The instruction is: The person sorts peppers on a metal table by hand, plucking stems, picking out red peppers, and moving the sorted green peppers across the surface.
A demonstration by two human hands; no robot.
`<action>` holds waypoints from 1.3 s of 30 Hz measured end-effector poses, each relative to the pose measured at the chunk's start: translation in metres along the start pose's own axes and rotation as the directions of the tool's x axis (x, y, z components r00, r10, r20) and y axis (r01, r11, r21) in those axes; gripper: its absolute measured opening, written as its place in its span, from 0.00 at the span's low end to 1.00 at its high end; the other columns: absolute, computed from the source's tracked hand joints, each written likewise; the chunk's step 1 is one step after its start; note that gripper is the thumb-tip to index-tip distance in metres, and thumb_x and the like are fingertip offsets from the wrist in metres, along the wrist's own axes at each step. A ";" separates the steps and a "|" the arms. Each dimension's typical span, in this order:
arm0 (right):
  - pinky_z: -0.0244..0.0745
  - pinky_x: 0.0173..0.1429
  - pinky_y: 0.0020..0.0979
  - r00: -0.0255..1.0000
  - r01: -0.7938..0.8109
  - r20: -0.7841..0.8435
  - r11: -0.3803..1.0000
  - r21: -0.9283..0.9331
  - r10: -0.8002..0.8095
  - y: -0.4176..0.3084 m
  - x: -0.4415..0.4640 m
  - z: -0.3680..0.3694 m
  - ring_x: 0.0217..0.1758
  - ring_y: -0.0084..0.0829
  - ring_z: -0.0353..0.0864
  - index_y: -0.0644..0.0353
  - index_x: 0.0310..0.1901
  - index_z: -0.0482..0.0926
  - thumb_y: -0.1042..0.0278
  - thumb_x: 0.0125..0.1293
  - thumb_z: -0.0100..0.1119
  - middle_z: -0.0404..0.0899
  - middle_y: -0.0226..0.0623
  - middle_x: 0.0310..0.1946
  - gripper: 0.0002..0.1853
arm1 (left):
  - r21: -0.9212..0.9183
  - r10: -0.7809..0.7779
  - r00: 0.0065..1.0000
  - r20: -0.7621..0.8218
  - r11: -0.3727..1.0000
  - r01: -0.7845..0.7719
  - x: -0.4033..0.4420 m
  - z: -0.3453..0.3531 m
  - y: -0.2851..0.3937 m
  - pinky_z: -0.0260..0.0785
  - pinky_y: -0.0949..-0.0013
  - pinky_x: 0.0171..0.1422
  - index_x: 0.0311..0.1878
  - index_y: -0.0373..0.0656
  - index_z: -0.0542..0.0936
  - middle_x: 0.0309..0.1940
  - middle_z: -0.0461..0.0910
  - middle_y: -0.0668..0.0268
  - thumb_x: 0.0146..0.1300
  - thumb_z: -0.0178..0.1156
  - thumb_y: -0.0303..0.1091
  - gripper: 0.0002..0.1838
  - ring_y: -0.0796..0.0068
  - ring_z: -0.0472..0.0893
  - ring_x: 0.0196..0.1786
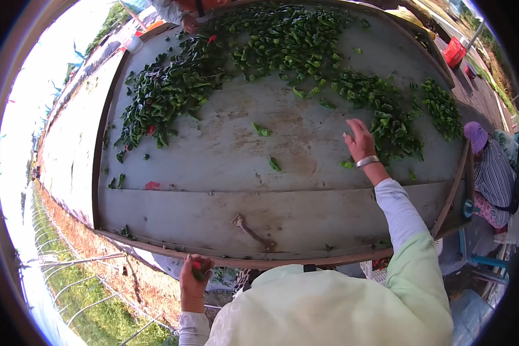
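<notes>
Green peppers (300, 40) are heaped along the far side of a large grey sorting table, with a red one here and there. My right hand (360, 141), a silver bracelet at its wrist, reaches over the table beside the right-hand pile of peppers (389, 118). Its fingers are apart, and nothing shows in them. Below the table's front edge, my left hand (196, 277) is closed round a red and a dark green pepper, partly hidden by the fingers. Two single green peppers (262, 130) lie in the middle of the grey tabletop (225, 155).
A wooden rim (242, 262) borders the table's front. A bent stick (251, 232) lies near it. Another person's hand (190, 23) touches the far left pile. A person in a purple hat (476, 137) sits at the right. A red bucket (455, 53) stands beyond.
</notes>
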State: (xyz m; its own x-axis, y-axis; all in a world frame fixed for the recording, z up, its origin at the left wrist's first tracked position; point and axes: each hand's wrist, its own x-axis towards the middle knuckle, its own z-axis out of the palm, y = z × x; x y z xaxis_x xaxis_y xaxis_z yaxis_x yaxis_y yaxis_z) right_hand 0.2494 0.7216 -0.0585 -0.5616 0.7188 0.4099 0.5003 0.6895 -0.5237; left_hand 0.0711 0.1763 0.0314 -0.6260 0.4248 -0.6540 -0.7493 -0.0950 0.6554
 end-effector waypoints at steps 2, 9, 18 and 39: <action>0.76 0.48 0.37 0.976 0.052 0.183 0.948 0.314 -0.114 -0.076 -0.035 0.004 0.44 0.42 0.79 0.58 0.47 0.77 0.71 0.52 0.60 0.78 0.43 0.43 0.18 | 0.047 -0.056 0.998 0.021 0.997 0.055 0.019 0.056 -0.002 0.68 0.65 0.43 0.38 0.48 0.76 0.40 0.81 0.62 0.66 0.51 0.46 0.13 0.62 0.79 0.50; 0.73 0.54 0.41 0.932 0.082 0.228 0.774 0.628 -0.283 -0.259 -0.129 0.004 0.50 0.46 0.75 0.56 0.55 0.71 0.69 0.54 0.60 0.73 0.45 0.50 0.24 | -0.013 -0.078 0.970 0.231 0.996 0.084 0.075 0.166 -0.049 0.71 0.64 0.48 0.51 0.44 0.75 0.43 0.77 0.63 0.69 0.45 0.48 0.19 0.68 0.78 0.47; 0.75 0.42 0.35 0.923 0.112 0.280 0.879 0.463 -0.264 -0.236 -0.129 0.033 0.38 0.37 0.78 0.57 0.49 0.72 0.73 0.56 0.58 0.76 0.39 0.37 0.18 | 0.263 -0.369 0.837 0.403 0.923 0.280 0.072 0.171 -0.028 0.64 0.73 0.33 0.40 0.51 0.76 0.27 0.74 0.73 0.66 0.46 0.59 0.22 0.83 0.71 0.28; 0.62 0.23 0.22 0.712 -0.659 0.137 0.588 0.468 0.689 -0.113 -0.153 0.080 0.19 0.17 0.66 0.58 0.38 0.74 0.61 0.65 0.54 0.70 0.25 0.20 0.09 | 0.920 0.841 0.409 -0.355 0.235 0.315 0.349 -0.146 0.310 0.49 0.42 0.68 0.69 0.45 0.56 0.66 0.57 0.51 0.57 0.49 0.67 0.44 0.43 0.53 0.68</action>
State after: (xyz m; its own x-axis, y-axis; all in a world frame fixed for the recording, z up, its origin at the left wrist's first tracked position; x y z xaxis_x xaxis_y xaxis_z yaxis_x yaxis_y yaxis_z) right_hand 0.2263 0.5268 -0.1222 -0.1455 0.9744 -0.1712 0.3562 -0.1098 -0.9279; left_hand -0.4114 0.1640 -0.0489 -0.9626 -0.2260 0.1497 -0.1745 0.9393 0.2955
